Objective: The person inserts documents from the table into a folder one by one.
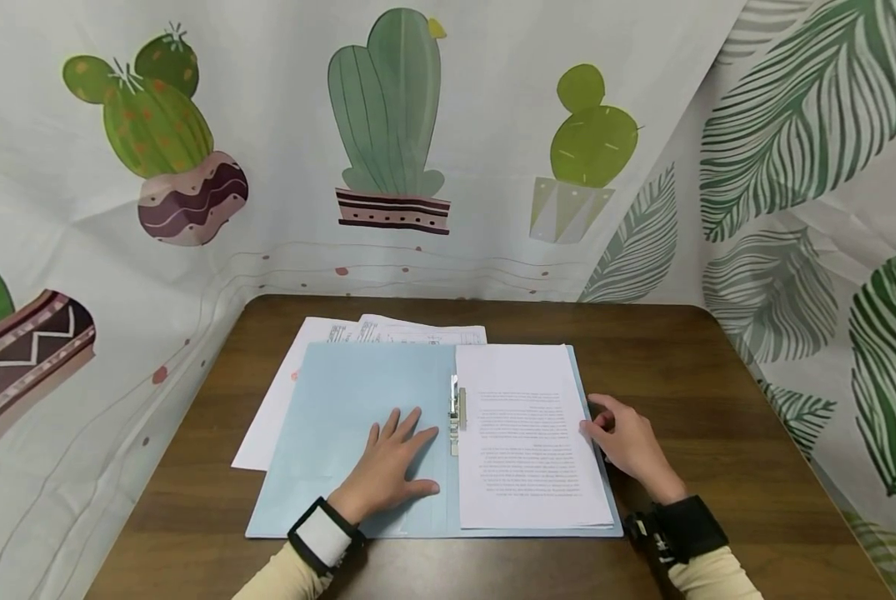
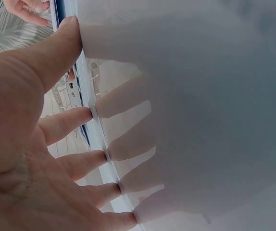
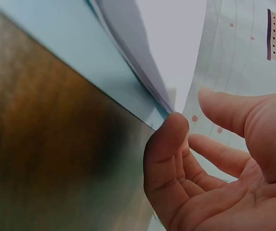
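A light blue file folder [image 1: 372,379] lies spread flat on the table, with a metal clip [image 1: 454,417] along its spine. On its right side rests a stack of printed white sheets [image 1: 526,442]. My left hand [image 1: 387,471] is on the bare inner left cover, fingers spread and fingertips touching its smooth, reflecting surface in the left wrist view. My right hand [image 1: 628,437] is at the right edge of the folder. In the right wrist view, the index fingertip [image 3: 176,126] touches the corner of the folder and sheets, while the thumb [image 3: 224,108] stands apart from it.
Loose printed papers [image 1: 275,425] stick out from under the folder's left and top sides. The brown wooden table [image 1: 658,358] extends around the folder. A curtain [image 1: 282,167] printed with cacti hangs behind the table and leaf prints are at the right.
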`<state>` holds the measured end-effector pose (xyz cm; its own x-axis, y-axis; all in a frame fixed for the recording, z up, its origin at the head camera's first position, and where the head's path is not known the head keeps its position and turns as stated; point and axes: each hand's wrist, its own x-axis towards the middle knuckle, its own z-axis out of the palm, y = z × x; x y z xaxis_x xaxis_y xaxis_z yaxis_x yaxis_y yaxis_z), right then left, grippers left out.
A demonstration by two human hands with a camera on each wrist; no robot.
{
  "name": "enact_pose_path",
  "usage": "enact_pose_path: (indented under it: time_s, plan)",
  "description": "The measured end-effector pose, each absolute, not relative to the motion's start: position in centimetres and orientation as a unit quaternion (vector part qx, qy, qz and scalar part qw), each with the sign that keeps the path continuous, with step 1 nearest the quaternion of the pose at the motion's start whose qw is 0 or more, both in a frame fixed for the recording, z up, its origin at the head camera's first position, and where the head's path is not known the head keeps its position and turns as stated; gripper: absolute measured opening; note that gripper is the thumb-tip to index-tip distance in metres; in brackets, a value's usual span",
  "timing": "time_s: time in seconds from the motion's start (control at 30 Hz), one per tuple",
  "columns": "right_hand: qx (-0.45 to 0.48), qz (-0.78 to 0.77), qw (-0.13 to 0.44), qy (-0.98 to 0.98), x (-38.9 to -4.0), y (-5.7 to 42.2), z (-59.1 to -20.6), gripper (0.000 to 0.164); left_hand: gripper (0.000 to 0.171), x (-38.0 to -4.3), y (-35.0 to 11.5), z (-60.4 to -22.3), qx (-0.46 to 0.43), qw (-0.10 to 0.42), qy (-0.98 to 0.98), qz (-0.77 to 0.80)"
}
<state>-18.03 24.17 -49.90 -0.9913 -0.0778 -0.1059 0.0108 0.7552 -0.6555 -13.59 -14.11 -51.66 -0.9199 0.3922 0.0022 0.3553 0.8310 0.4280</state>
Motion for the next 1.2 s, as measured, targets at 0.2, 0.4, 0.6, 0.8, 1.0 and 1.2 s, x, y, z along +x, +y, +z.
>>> enact_pose_path:
  time_s: [0.2, 0.4, 0.6, 0.8, 1.0, 1.2]
  plan:
    - [-0.024, -0.364, 0.060, 0.929, -18.7, 24.2, -48.8, 0.054, 0.081, -13.5, -14.3, -51.6, 0.198, 0.038, 0.956, 0.213]
    - [-0.034, -0.381, 0.056, 0.922, -20.3, 23.9, -47.1, 0.054, 0.081, -13.5, -14.3, -51.7, 0.197, 0.035, 0.957, 0.208]
    - [-0.043, -0.409, 0.054, 0.910, -22.7, 23.6, -45.4, 0.054, 0.080, -13.5, -14.4, -51.6, 0.198, 0.036, 0.956, 0.211]
    - [-0.035, -0.452, 0.067, 0.889, -25.2, 23.1, -44.7, 0.054, 0.081, -13.5, -14.3, -51.7, 0.200, 0.040, 0.956, 0.212]
    - [-0.026, -0.457, 0.077, 0.886, -27.5, 22.0, -44.7, 0.056, 0.082, -13.6, -14.3, -52.0, 0.202, 0.037, 0.955, 0.215]
    - [-0.026, -0.462, 0.091, 0.882, -29.3, 20.6, -44.8, 0.056, 0.082, -13.6, -14.4, -52.0, 0.201, 0.037, 0.957, 0.204]
